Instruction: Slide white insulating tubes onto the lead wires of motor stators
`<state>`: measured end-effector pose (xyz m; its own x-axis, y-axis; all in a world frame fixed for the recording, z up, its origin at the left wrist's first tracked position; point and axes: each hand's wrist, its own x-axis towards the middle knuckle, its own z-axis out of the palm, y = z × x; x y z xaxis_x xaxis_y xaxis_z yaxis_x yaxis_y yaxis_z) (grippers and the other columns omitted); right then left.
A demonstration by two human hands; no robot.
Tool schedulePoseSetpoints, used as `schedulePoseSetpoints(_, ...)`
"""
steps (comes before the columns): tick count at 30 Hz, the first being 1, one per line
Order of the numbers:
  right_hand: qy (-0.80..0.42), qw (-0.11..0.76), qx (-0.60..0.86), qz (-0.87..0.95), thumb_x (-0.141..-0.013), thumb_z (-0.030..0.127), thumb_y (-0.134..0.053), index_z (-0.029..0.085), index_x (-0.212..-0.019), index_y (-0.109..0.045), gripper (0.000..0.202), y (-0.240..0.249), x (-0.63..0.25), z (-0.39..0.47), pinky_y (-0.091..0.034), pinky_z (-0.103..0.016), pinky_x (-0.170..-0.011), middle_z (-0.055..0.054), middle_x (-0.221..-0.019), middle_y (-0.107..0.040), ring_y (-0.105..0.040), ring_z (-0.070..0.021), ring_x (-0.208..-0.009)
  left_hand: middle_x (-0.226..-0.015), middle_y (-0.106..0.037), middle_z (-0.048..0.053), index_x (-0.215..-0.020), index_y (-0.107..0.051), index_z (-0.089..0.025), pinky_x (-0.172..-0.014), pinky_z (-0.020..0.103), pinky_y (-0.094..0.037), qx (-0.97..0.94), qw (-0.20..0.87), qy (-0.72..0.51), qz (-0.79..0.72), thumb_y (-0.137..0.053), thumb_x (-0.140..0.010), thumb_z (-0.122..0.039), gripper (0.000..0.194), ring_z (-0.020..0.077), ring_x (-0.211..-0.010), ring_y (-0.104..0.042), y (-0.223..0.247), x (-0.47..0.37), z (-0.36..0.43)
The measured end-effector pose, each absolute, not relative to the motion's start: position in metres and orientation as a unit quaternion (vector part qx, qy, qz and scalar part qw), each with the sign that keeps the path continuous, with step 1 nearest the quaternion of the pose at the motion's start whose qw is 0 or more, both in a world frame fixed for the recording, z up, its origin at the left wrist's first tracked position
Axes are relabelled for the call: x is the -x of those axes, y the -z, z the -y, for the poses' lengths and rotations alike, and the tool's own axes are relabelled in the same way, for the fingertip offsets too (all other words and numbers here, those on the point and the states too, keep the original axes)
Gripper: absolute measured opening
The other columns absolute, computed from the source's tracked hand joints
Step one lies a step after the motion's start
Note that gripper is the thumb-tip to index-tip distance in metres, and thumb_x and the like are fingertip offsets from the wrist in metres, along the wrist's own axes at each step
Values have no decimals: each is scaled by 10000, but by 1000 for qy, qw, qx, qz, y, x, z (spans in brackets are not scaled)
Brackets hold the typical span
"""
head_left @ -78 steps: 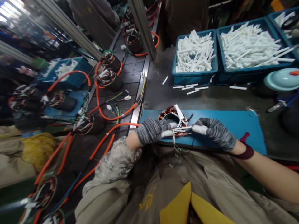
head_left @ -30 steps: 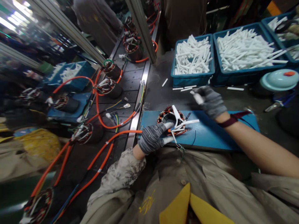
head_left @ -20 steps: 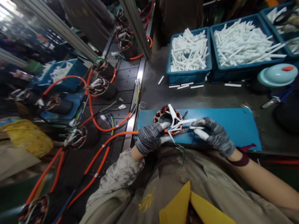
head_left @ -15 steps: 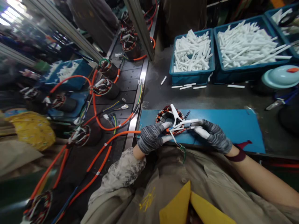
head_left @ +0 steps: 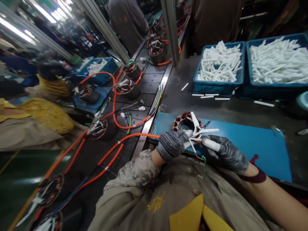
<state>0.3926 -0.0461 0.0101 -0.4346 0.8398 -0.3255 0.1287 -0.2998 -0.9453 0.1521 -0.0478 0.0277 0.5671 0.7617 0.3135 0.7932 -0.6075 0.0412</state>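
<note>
A ring-shaped wound coil (head_left: 179,123) with copper and orange windings rests on a blue mat (head_left: 250,138). White sleeves (head_left: 209,130) and thin wires stick out from its near right side. My left hand (head_left: 172,144), in a grey glove with white fingertips, pinches the base of these wires. Gloved alike, my right hand (head_left: 223,150) has its fingers closed on the end of a wire just right of the coil. A green wire loop (head_left: 204,160) hangs below, in front of my shirt. An orange cable (head_left: 139,134) runs leftward from beside my left hand.
Two blue bins (head_left: 218,86) of white sleeves stand at the back right, with loose sleeves (head_left: 222,99) before them. Left of a metal rail (head_left: 146,123), more coils (head_left: 131,88) and orange cables lie on a dark line. People stand beyond and a yellow-sleeved person sits at left.
The camera view has shifted, so the scene sits further right and lower. My right hand has moved its pinch to a wire nearer my left fingertips.
</note>
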Motion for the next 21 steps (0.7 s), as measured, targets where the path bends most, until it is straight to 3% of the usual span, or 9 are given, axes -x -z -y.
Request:
schedulePoseSetpoints(2, -687, 253, 444, 517, -912, 563, -645, 178, -985, -765, 410, -9, -390, 46, -549, -331, -697, -8, -709, -695, -616, -166, -656, -1127, -790, 85, -1283, -714, -227, -688, 295, -594, 893, 61, 130, 427, -522, -1021, -421, 379, 211, -907, -767, -25, -153, 52)
schedulePoseSetpoints(4, -649, 247, 453, 560, -912, 550, -654, 197, -1030, -771, 390, -6, -389, 46, -569, -374, -809, -33, -869, -757, -686, -207, -797, -1124, -790, 95, -1260, -726, -214, -645, 294, -581, 898, 77, 137, 411, -537, -1014, -367, 346, 208, -865, -768, -22, -152, 55)
schedulePoseSetpoints(7, -471, 298, 477, 679, -954, 477, -627, 236, -1160, -748, 339, -4, -394, 51, -556, -422, -932, -57, -1106, -770, -709, -249, -1001, -1112, -792, 102, -1217, -738, -173, -665, 295, -584, 889, 90, 190, 407, -565, -1004, -327, 315, 211, -877, -770, -21, -151, 54)
schedulePoseSetpoints(10, -235, 357, 461, 778, -977, 353, -611, 228, -1154, -742, 253, -6, -400, 56, -565, -413, -867, -82, -1044, -773, -702, -243, -935, -1091, -798, 89, -1207, -727, -139, -712, 294, -596, 881, 67, 238, 404, -583, -996, -315, 311, 206, -891, -772, -24, -148, 49)
schedulePoseSetpoints(12, -157, 353, 465, 796, -976, 316, -611, 236, -1092, -766, 209, -8, -402, 57, -559, -387, -806, -86, -927, -769, -689, -233, -852, -1081, -801, 81, -1211, -720, -134, -710, 295, -597, 880, 55, 247, 401, -596, -986, -305, 309, 203, -879, -773, -24, -147, 46)
schedulePoseSetpoints(14, -228, 331, 486, 776, -965, 368, -625, 244, -1091, -778, 233, -10, -399, 55, -552, -374, -783, -84, -881, -764, -684, -230, -815, -1090, -801, 73, -1230, -711, -146, -706, 296, -596, 883, 52, 239, 400, -607, -978, -300, 313, 203, -897, -773, -22, -145, 45)
schedulePoseSetpoints(17, -502, 269, 472, 673, -989, 532, -536, 230, -1080, -780, 398, -15, -387, 47, -548, -340, -684, -56, -773, -746, -657, -195, -660, -1123, -793, 75, -1263, -705, -175, -711, 306, -598, 887, 56, 217, 403, -583, -988, -307, 329, 206, -922, -769, -15, -142, 46)
schedulePoseSetpoints(21, -680, 214, 402, 575, -993, 686, -375, 197, -651, -711, 685, -24, -367, 38, -506, -296, -566, -22, -500, -596, -547, -143, -467, -1151, -782, 94, -1299, -705, -211, -719, 322, -598, 901, 52, 148, 405, -513, -1004, -331, 371, 220, -931, -760, -15, -138, 49)
